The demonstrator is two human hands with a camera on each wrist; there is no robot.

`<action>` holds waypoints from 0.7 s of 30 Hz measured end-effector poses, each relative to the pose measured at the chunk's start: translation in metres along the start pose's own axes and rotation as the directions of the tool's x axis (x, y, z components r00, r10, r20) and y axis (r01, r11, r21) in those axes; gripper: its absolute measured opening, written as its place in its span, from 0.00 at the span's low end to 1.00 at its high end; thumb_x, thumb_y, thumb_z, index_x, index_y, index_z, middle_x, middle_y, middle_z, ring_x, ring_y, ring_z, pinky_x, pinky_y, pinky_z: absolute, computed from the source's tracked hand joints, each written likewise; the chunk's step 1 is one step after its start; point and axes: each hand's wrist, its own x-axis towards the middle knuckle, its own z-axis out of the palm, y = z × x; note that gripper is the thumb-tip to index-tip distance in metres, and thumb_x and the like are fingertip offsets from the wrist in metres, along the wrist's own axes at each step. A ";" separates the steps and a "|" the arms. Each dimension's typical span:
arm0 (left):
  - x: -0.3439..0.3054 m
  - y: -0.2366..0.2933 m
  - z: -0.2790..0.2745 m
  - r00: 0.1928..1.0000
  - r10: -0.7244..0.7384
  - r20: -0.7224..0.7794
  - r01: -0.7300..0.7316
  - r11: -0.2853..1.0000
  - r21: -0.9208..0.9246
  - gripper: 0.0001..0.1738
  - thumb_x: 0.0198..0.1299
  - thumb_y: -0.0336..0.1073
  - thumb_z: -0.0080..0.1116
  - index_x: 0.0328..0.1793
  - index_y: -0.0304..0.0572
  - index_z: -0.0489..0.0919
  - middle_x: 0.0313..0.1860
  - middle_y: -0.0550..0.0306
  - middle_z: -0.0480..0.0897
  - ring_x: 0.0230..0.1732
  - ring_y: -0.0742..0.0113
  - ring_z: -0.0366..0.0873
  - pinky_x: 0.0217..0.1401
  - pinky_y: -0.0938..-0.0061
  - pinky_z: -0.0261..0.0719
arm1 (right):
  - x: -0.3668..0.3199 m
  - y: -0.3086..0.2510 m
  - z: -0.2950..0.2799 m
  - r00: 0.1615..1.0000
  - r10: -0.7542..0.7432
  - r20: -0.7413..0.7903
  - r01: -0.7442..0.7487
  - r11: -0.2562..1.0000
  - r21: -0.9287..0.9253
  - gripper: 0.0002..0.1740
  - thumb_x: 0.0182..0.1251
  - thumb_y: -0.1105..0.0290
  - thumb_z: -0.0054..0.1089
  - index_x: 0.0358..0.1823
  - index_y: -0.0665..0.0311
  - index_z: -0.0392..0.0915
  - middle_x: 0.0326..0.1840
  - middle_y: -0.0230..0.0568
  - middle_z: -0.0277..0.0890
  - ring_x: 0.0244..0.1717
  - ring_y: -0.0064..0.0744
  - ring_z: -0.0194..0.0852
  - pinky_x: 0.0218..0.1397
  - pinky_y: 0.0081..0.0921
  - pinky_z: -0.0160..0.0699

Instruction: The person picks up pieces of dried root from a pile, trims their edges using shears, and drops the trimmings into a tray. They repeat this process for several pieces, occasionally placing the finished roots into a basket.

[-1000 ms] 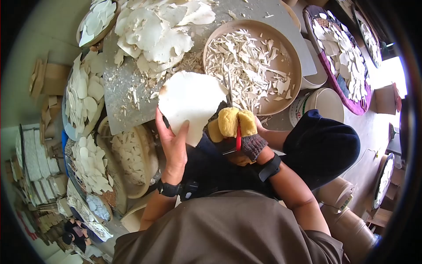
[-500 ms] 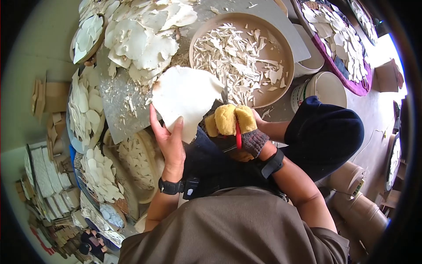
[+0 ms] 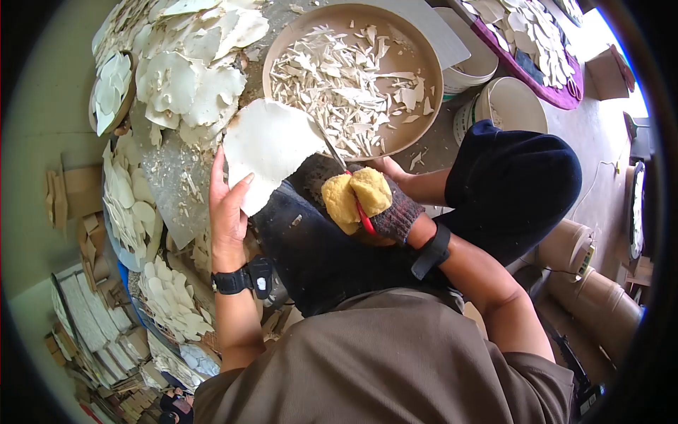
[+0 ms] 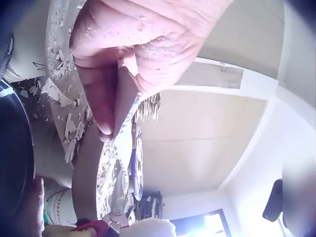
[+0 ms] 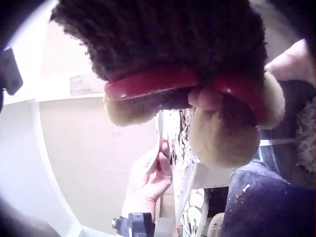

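Note:
My left hand [image 3: 229, 208] pinches a thin, flat white sheet [image 3: 270, 148] by its lower left edge, thumb on top. The sheet has an irregular outline with a ragged right side. A knitted dark glove with thick yellow finger padding covers my right hand [image 3: 374, 203], which grips red-handled scissors [image 3: 366, 220]. Their metal blades lie along the sheet's right edge. In the left wrist view the sheet [image 4: 127, 101] shows edge-on between thumb and fingers, with the scissors' pivot [image 4: 117, 213] below it. The right wrist view shows the red handles [image 5: 153, 81] around the gloved fingers.
A round tan tray [image 3: 436, 92] of white slivers lies beyond the hands. Left of it a heap of larger white sheets [image 3: 187, 88] covers the grey board. White buckets [image 3: 519, 106] stand at right, near a bent knee [image 3: 512, 173]. More baskets of pieces line the left.
The scene has shifted left and up in the head view. The right hand has turned, so the scissors now tilt left along the sheet's edge. Both hands keep their grips.

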 end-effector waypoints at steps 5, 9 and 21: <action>0.003 0.010 -0.004 0.992 -0.101 0.071 0.100 0.995 0.017 0.40 0.52 0.18 0.50 0.73 0.34 0.50 0.64 0.45 0.66 0.62 0.60 0.68 0.63 0.68 0.69 | 0.002 0.012 -0.005 0.989 -0.133 0.057 0.136 0.990 -0.044 0.26 0.57 0.53 0.50 0.54 0.58 0.69 0.56 0.48 0.70 0.55 0.48 0.69 0.60 0.40 0.66; 0.000 0.003 -0.004 0.999 -0.032 0.037 0.037 0.989 -0.140 0.35 0.58 0.32 0.53 0.71 0.35 0.54 0.64 0.46 0.67 0.61 0.58 0.69 0.62 0.64 0.70 | -0.001 -0.008 -0.002 0.998 -0.042 0.039 0.043 0.998 -0.042 0.29 0.65 0.49 0.34 0.57 0.62 0.68 0.57 0.53 0.70 0.57 0.51 0.69 0.65 0.47 0.62; 0.013 -0.043 0.071 0.966 -0.055 -0.253 -0.073 0.879 -0.472 0.23 0.60 0.32 0.55 0.61 0.40 0.66 0.55 0.52 0.73 0.52 0.63 0.75 0.52 0.65 0.78 | 0.007 -0.008 0.012 0.936 -0.345 -0.064 0.296 0.874 -0.385 0.29 0.42 0.55 0.64 0.46 0.61 0.70 0.44 0.47 0.72 0.46 0.46 0.72 0.51 0.35 0.72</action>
